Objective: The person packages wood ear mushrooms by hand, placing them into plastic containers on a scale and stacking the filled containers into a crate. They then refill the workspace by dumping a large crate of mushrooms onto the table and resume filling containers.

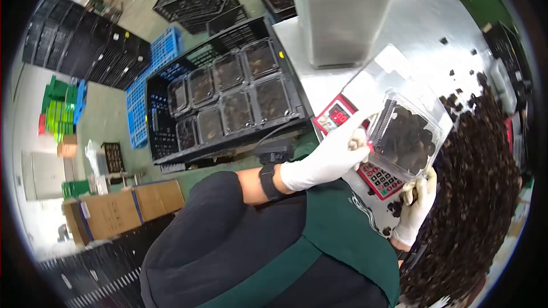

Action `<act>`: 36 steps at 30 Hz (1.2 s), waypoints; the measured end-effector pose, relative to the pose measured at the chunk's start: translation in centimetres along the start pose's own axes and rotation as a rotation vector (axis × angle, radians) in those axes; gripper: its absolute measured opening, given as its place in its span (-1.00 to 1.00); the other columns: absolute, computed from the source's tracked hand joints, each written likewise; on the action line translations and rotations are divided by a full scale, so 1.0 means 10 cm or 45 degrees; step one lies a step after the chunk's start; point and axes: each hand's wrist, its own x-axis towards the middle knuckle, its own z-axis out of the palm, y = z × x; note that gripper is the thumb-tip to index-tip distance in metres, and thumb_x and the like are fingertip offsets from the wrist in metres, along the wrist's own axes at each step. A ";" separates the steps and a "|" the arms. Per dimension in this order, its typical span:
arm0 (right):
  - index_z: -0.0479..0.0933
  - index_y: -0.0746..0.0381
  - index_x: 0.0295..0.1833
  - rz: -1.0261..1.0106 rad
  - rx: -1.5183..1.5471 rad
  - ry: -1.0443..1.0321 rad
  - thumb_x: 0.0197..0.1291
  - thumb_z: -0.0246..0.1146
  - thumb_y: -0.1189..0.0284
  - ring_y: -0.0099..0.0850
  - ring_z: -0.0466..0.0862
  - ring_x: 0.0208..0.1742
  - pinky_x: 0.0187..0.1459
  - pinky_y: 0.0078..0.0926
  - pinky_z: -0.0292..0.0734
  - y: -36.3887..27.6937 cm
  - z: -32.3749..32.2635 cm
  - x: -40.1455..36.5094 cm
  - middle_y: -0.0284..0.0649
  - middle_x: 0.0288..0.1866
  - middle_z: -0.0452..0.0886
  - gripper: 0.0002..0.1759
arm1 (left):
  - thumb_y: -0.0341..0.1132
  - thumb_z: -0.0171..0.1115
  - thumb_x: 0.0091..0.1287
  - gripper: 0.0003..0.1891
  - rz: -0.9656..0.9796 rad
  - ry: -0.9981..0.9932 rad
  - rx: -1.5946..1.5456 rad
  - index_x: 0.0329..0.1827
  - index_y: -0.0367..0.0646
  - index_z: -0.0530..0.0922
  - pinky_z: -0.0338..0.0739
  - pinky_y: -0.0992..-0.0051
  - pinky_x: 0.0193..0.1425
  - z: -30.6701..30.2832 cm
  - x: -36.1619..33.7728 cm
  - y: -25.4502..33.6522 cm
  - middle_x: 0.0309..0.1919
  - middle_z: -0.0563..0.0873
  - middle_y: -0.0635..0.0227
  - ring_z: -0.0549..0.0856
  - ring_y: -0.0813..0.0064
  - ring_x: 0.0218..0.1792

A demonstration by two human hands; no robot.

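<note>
So both hands are gloved in white and both are on the same thing: a clear clamshell [408, 137] packed with dark, wrinkly pieces (can't tell exactly what they are, dried something). The left hand [328, 159] is closed on the clamshell's left edge, thumb and fingers pinching the rim, with the index finger sticking out toward the far side. The right hand [416, 205] comes up from the near side and is clamped on the clamshell's near corner, fingers wrapped underneath it. There's a black band on the left wrist.

The clamshell is tilted and held up in the air just above a red scale [338, 115], not sitting on it. Its see-through lid is flipped open and points to the far side.

The scale sits on a metal table [422, 23], and its keypad peeks out under the clamshell. Right of the hands there's a big heap of dark pieces [479, 194] running along the table, with loose bits scattered farther out. A steel column [342, 11] stands at the far end of the table.

Off to the left, lower than the table, a black crate [228, 97] holds two rows of filled clamshells [228, 71]. Farther left are blue crates [154, 63], and nearer, some cardboard boxes [120, 208] on the floor.
</note>
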 end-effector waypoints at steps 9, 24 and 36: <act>0.40 0.35 0.37 0.058 -0.260 -0.426 0.56 -0.03 0.31 -0.74 0.22 -0.66 -0.59 -0.78 0.05 -0.33 0.78 0.13 -0.30 -0.46 0.59 -0.56 | -0.43 0.29 0.29 -0.11 -0.056 0.585 -0.112 0.62 -0.30 -0.03 0.55 0.62 -0.33 -1.43 -0.87 0.36 -0.37 0.67 0.32 0.63 0.57 -0.46; 0.45 0.40 0.33 0.229 -0.269 -0.190 0.54 0.04 0.38 -0.72 0.29 -0.59 -0.54 -0.80 0.14 0.03 -0.06 0.03 -0.29 -0.37 0.60 -0.60 | -0.01 0.49 0.23 -0.08 -1.038 1.411 0.345 0.60 0.06 0.16 0.30 -0.07 0.43 -4.02 -1.94 -0.90 0.42 0.46 0.00 0.39 -0.05 0.46; 0.48 0.40 0.24 0.190 -0.178 0.121 0.49 -0.01 0.46 -0.73 0.31 -0.63 -0.59 -0.79 0.18 -0.02 -0.39 -0.29 -0.25 -0.40 0.65 -0.65 | 0.01 0.15 0.39 -0.57 -1.086 0.159 2.365 0.05 -0.12 0.74 0.61 0.36 0.19 -4.74 -1.66 -1.15 0.10 0.75 0.16 0.75 0.31 0.11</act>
